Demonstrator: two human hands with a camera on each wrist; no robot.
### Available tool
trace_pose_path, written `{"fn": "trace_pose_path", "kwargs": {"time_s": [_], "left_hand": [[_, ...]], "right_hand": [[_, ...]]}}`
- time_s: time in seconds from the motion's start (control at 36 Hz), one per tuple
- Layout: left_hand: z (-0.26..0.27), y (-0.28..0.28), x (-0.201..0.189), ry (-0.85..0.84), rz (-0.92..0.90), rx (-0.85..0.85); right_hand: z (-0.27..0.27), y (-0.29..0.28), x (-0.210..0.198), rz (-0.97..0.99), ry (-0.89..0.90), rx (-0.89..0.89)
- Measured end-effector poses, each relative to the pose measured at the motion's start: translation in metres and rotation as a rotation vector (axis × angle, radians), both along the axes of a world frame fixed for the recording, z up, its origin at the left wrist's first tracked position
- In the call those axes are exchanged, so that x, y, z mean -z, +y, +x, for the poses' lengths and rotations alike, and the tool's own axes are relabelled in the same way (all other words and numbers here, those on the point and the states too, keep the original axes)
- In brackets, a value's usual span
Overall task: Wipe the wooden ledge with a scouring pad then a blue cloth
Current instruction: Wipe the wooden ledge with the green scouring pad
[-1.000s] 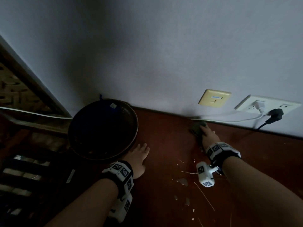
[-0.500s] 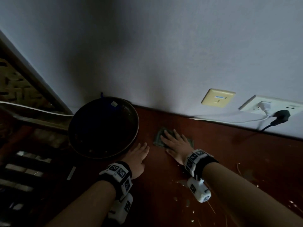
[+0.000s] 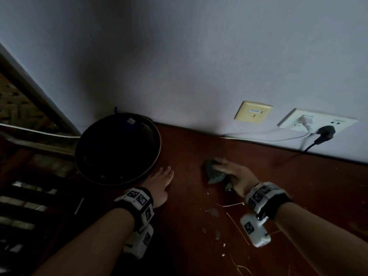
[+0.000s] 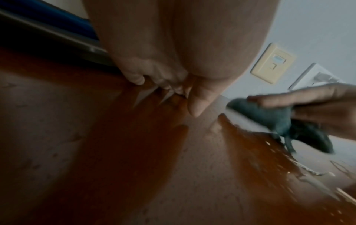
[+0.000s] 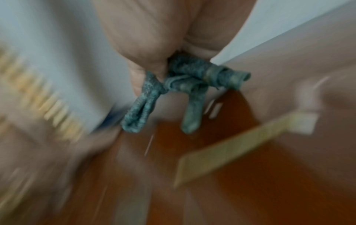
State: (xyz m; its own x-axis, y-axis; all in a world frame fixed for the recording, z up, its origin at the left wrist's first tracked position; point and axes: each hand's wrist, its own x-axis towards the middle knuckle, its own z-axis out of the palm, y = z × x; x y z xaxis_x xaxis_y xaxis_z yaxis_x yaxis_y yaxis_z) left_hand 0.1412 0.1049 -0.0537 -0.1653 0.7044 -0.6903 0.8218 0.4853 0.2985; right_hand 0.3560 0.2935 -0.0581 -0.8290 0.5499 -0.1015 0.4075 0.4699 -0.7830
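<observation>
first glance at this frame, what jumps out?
The right hand gripping a crumpled green scouring pad mid-ledge, the pad bunched and partly off the wood. Next, the big dark round pan at the left against the wall, with the left hand flat on the ledge beside its rim. Pale chips and straw-like bits litter the wood near the right wrist.

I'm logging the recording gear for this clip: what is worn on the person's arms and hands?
Both forearms are bare, with no sleeves or gloves. The left wrist band and right wrist band are black, carrying white blocks printed with black square markers. A white camera housing with the same markers hangs under the right wrist; a similar one sits under the left.
</observation>
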Motion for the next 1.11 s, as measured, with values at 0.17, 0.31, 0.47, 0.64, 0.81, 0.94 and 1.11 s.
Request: {"fn": "trace_pose_path", "kwargs": {"time_s": [0.17,0.31,0.47,0.64,0.81,0.94,1.11], "left_hand": [[0.002,0.000,0.003,0.039,-0.011,0.013],[0.001,-0.001,0.003,0.031,-0.023,0.007],[0.004,0.003,0.006,0.056,-0.050,0.007],[0.011,0.004,0.002,0.075,-0.063,-0.010],[0.016,-0.003,0.002,0.096,-0.067,0.025],[0.021,-0.018,0.009,0.101,-0.063,0.076],[0.025,-0.030,0.009,0.087,-0.057,0.095]], "right_hand": [[0.023,0.051,0.018,0.044,-0.053,0.334],[0.012,0.038,0.032,0.183,-0.611,0.198],[-0.004,-0.008,0.029,0.246,-0.713,0.068],[-0.006,-0.058,0.018,0.266,-0.651,-0.118],[0.005,-0.097,-0.001,0.281,-0.568,-0.341],[0.013,-0.098,-0.007,0.239,-0.485,-0.478],[0.025,-0.086,-0.013,-0.044,0.045,0.121]]}}
